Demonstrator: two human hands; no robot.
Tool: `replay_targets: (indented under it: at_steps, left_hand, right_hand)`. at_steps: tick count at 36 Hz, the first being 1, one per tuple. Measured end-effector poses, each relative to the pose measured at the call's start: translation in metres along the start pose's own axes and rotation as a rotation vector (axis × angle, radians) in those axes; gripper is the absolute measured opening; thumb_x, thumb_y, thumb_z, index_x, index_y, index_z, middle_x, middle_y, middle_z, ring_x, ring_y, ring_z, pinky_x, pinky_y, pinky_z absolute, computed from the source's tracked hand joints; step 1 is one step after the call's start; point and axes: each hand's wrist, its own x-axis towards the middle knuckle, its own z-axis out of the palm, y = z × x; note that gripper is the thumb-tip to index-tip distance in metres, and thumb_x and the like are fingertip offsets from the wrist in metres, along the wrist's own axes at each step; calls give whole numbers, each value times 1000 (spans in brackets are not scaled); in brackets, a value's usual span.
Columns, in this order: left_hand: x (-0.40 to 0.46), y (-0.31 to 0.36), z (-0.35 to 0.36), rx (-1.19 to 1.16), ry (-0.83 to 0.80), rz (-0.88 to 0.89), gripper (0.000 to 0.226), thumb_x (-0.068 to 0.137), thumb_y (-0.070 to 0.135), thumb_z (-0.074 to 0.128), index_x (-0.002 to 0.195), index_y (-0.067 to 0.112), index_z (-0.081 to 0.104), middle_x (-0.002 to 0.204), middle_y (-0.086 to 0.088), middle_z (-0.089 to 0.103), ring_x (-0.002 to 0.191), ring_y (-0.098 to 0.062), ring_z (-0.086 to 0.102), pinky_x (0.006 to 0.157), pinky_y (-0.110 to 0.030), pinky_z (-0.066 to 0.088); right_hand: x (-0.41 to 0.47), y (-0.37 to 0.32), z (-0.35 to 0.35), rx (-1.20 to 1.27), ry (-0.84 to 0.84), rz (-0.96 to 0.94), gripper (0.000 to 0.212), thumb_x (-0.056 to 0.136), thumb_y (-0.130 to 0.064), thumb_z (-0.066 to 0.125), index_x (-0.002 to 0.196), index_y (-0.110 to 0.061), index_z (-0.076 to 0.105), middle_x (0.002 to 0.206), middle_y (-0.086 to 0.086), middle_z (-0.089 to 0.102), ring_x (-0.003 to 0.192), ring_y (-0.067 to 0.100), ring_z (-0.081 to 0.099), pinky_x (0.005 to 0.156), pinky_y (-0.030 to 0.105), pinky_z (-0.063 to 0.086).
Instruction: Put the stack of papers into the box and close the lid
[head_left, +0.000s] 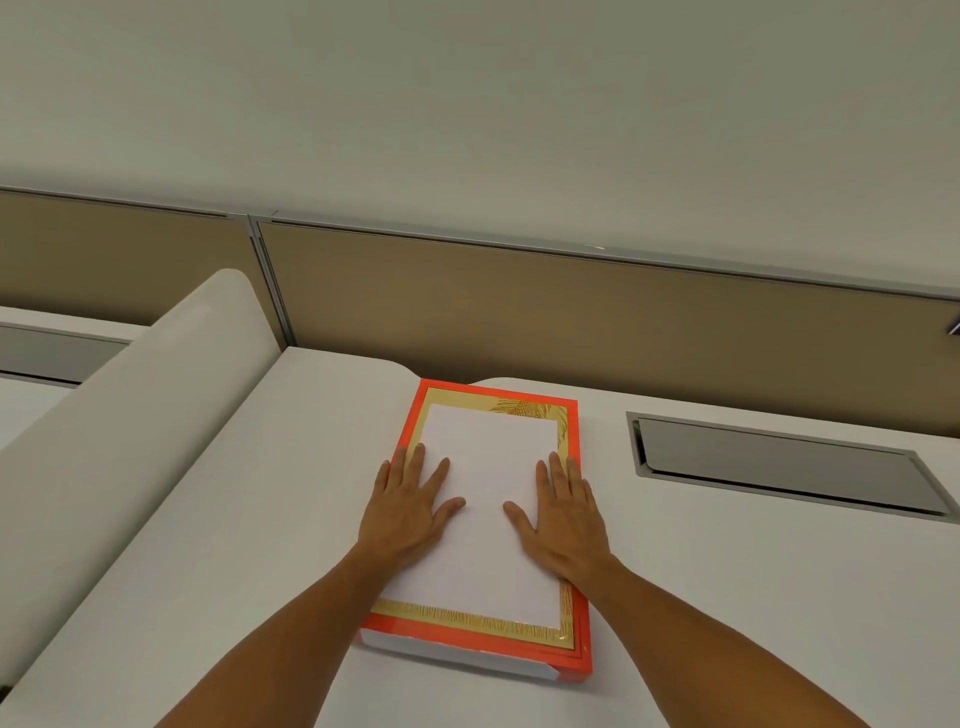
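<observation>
A flat orange box (583, 639) with a gold patterned border lies on the white desk, its long side running away from me. A white stack of papers (488, 457) rests within the gold border, slightly askew. I cannot tell whether the gold surface is the lid's top or the inside of the box. My left hand (410, 512) lies flat on the left part of the papers with its fingers spread. My right hand (563, 519) lies flat on the right part in the same way, its outer fingers reaching the gold border. Neither hand grips anything.
The white desk (727, 597) extends right and left of the box. A grey recessed cable hatch (779, 462) sits to the right. A tan partition (571, 322) stands right behind the box. A rounded white divider (130, 415) runs along the left side.
</observation>
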Motion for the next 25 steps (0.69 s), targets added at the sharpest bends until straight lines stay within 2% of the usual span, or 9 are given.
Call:
replay_targets:
  at_steps: [12,19,25]
  left_hand:
    - [0,-1,9,63,35,9,89,79,81,-9,155,35,-3,165,-4,-8,151,-29,-10,123,-47,-4]
    - [-1,2,3,51,-31,3,96,72,82,-16,154,34,-8,164,-4,-14,150,-30,-17,122,-49,-6]
    - [-5,11,-12,40,-118,-58,108,64,85,-15,156,28,-6,164,-7,-14,150,-31,-17,120,-51,-8]
  right_hand:
    - [0,-1,2,-54,-35,-7,92,89,-76,10,160,-19,-4,169,4,-12,154,29,-15,126,48,6]
    - [-1,-2,-3,-31,-87,8,92,90,-76,13,160,-19,-6,168,4,-14,154,29,-15,125,50,11]
    - [-2,2,-22,-91,-154,-67,92,91,-75,14,159,-19,-10,168,6,-18,153,31,-18,126,49,-2]
